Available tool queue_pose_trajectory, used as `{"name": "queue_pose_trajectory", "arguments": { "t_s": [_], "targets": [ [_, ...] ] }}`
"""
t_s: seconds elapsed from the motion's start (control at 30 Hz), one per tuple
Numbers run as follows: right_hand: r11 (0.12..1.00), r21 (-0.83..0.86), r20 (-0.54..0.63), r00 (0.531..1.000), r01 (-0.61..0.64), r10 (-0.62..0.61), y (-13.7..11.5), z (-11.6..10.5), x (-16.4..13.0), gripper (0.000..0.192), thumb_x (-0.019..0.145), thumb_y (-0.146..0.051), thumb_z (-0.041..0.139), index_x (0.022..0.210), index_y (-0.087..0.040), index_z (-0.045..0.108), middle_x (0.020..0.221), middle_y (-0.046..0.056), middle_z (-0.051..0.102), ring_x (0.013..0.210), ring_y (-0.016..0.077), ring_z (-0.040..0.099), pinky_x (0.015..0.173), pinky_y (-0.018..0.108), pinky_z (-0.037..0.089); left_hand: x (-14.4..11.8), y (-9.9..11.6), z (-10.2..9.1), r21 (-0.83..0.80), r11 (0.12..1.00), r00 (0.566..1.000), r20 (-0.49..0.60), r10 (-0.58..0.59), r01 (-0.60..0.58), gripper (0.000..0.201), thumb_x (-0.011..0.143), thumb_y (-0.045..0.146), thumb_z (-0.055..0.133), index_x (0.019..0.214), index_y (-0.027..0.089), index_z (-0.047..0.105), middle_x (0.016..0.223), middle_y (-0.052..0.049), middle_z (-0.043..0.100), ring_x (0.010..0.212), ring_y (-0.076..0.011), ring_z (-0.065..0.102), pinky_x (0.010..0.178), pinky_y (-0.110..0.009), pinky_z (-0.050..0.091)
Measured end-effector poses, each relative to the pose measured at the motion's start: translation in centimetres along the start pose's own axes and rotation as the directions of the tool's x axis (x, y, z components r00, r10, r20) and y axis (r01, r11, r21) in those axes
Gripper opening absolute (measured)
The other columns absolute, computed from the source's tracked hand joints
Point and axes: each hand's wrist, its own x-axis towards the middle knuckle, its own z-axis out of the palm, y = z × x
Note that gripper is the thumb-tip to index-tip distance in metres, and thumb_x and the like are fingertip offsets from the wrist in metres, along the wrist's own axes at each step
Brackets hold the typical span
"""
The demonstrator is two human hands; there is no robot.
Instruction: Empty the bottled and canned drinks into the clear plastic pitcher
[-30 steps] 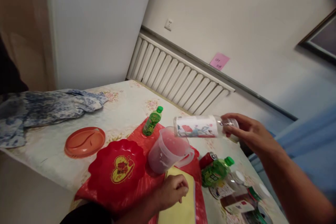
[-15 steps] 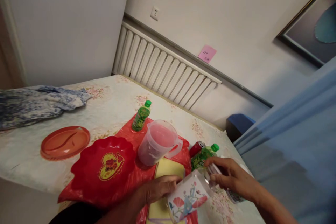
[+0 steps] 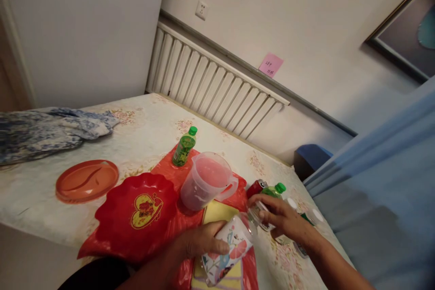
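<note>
My left hand (image 3: 205, 239) is wrapped round a white cup-like container (image 3: 231, 248) printed with grapefruit slices and flowers. It is tilted up to the right, with a clear rim end. Close to that end, my right hand (image 3: 287, 219) grips a small clear see-through piece (image 3: 261, 215); its exact kind is hard to make out, and I cannot tell whether it touches the container. Under my left hand lies a yellow cloth (image 3: 217, 212) on red plastic sheeting (image 3: 166, 163). Just beyond stands a frosted measuring jug (image 3: 200, 190) with a handle.
A red scalloped tray (image 3: 117, 217) and an orange oval lid (image 3: 86, 182) lie left. One green bottle (image 3: 184, 148) stands behind the jug. A red can (image 3: 255, 188) and another green-capped bottle (image 3: 279, 188) are near my right hand. Blue curtain (image 3: 384, 190) hangs right.
Both hands have moved left, the container and the clear piece with them. The container is tilted more, and my right hand covers more of the green bottle behind it. The view has shifted slightly.
</note>
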Motion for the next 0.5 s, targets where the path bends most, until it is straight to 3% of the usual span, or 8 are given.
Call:
{"name": "queue_pose_trajectory", "arguments": {
  "t_s": [0.13,0.27,0.33,0.5],
  "targets": [
    [1.000,-0.004,-0.157,0.988,-0.015,0.014,2.8,0.3,1.6,0.048,0.081,-0.058,0.058,0.113,-0.023,0.061,0.091,0.003,0.060,0.064,0.0144,0.052,0.054,0.026,0.042,-0.6,-0.2,-0.4,0.042,0.999,1.000,-0.014,-0.014,0.015,0.066,0.060,0.051,0.083,0.114,0.019,0.061,0.094,-0.001,0.062,0.075,-0.0138,0.052,0.064,-0.023,0.043],
    [0.989,-0.143,-0.254,0.964,0.040,-0.076,7.4,2.7,3.9,0.032,0.075,-0.046,0.064,0.095,-0.020,0.066,0.075,0.001,0.061,0.066,0.0180,0.054,0.062,0.031,0.045,-0.7,-0.5,-0.8,0.115,0.987,0.994,-0.041,-0.106,0.110,0.068,0.052,0.047,0.087,0.109,0.019,0.062,0.090,0.000,0.062,0.076,-0.0149,0.053,0.064,-0.023,0.044],
    [0.980,-0.177,-0.244,0.961,0.087,-0.130,9.2,4.4,4.7,0.029,0.075,-0.043,0.065,0.092,-0.020,0.067,0.073,0.001,0.062,0.068,0.0202,0.056,0.064,0.033,0.046,-0.7,-0.6,-0.8,0.144,0.980,0.990,-0.047,-0.131,0.136,0.070,0.048,0.045,0.088,0.108,0.018,0.062,0.088,0.001,0.062,0.075,-0.0150,0.053,0.063,-0.023,0.043],
    [0.976,-0.158,-0.264,0.946,0.150,-0.188,11.1,7.6,5.8,0.033,0.072,-0.036,0.068,0.102,-0.025,0.070,0.098,0.008,0.070,0.091,0.0305,0.062,0.085,0.043,0.048,-0.5,-0.1,-0.6,0.125,0.984,0.992,-0.016,-0.126,0.128,0.074,0.047,0.041,0.088,0.113,0.019,0.061,0.088,0.002,0.062,0.076,-0.0150,0.054,0.065,-0.023,0.043]
  ]
}}
